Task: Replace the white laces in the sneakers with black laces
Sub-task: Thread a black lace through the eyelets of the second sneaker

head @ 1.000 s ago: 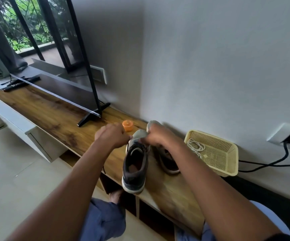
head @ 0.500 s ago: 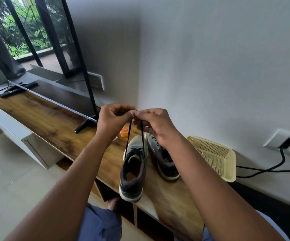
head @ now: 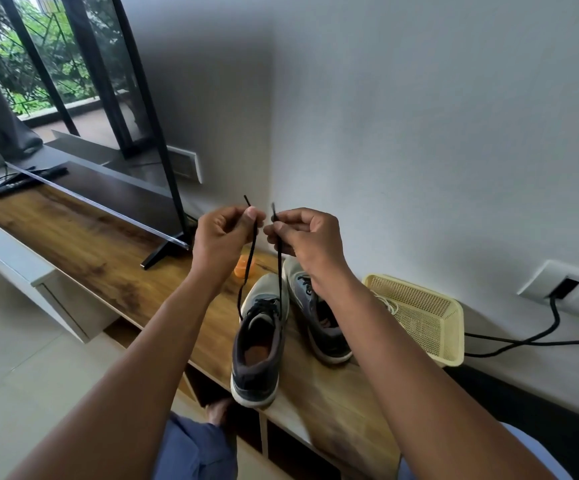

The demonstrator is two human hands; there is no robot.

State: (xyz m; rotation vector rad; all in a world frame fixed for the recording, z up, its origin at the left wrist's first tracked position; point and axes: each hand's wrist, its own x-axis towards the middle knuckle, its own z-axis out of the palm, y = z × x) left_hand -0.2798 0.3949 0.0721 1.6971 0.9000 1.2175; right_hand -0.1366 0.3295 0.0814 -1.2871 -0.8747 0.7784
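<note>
Centre frame, above the shelf: your two hands hold one black lace (head: 246, 271) by its two ends, just over the near sneaker (head: 258, 344).
Left hand (head: 224, 237): pinches the left end, tip poking up past the thumb.
Right hand (head: 303, 239): pinches the right end the same way; neither hand is nearer.
Lace axis: both strands run almost straight down from your fingers to the top eyelets.
Ends: level, close together, not crossed.
Next: likely a knot, so you cross one strand over the other.
Near sneaker: grey, toe away from you, black lacing.
Far sneaker (head: 319, 327): right of it, black-laced too.
Basket (head: 430, 317): right, white laces (head: 387, 303) inside.
</note>
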